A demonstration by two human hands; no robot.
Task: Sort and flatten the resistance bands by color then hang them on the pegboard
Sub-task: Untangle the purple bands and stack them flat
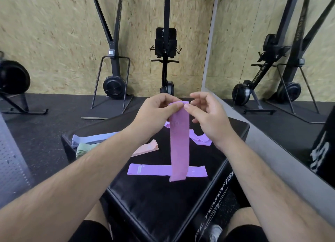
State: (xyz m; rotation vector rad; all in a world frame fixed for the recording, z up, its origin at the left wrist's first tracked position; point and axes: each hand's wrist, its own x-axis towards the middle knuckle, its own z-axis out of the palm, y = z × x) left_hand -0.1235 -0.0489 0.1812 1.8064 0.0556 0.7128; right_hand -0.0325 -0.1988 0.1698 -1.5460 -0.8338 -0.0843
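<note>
Both hands are raised over the counter and meet at the top end of a long pink-purple fabric resistance band (179, 147). The left grip (155, 113) is closed on the band's upper left corner, thumb pressed across the front and the other fingers curled behind. The right grip (208, 118) pinches the upper right corner between thumb and forefinger, its remaining fingers loosely bent and holding nothing. From the two grips the band hangs straight down as a flat strip, its lower end dangling in front of a second lilac fabric band (150, 169).

That second band lies flattened crosswise on the black padded box (154, 196) that serves as the counter, well below both grips. Below and left of the left grip, partly hidden by the forearm, lies a peach fabric band (146, 147). Further left, at the counter's edge, a pale green band (84, 148) and a pale blue band (94, 138) lie beside each other. Just beneath the right grip, a crumpled heap of lilac bands (201, 139) lies on the counter, unflattened.

Far to the left of the left grip, a grey perforated pegboard panel (10, 160) shows at the frame's edge. Beyond the grips, black exercise machines (114, 69) stand against a chipboard wall, and a large mirror (272, 42) runs along the right.
</note>
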